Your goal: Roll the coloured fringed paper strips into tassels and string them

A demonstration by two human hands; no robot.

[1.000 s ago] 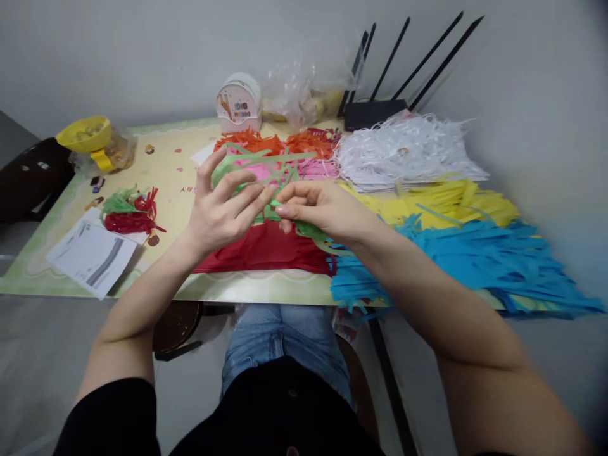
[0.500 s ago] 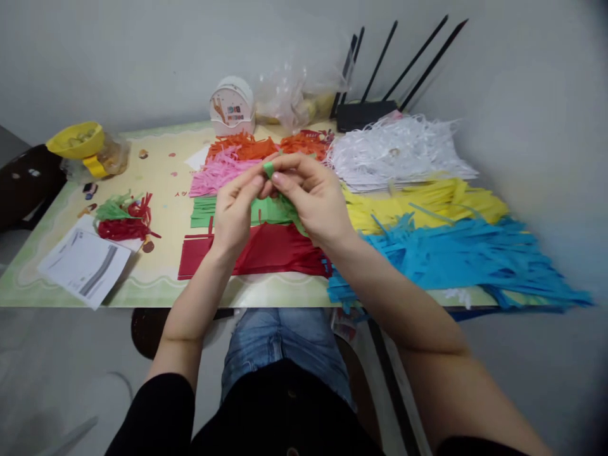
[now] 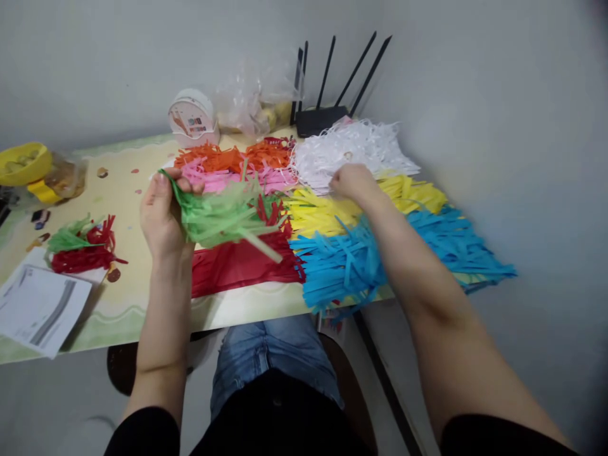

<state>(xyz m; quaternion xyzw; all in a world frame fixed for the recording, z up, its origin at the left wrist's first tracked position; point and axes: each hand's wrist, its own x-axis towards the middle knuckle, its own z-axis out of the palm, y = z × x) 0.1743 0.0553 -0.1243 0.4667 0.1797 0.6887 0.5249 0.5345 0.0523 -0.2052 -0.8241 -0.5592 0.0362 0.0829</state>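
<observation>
Left hand pinches a green fringed tissue-paper bundle over red fringed tissue paper, where trailing strands could snag; blurred right hand curls near white paper strips, its hold unclear.

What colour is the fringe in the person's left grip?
The fringe is green, seen best in the head view.

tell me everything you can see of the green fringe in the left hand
The green fringe looks like thin tissue paper cut into strips, bright green at its narrow, gathered end and paler where the strips fan out. The left hand pinches that end; the strips spread rightward above the red paper, one pale strip jutting out. Whether they touch it is unclear.
</observation>
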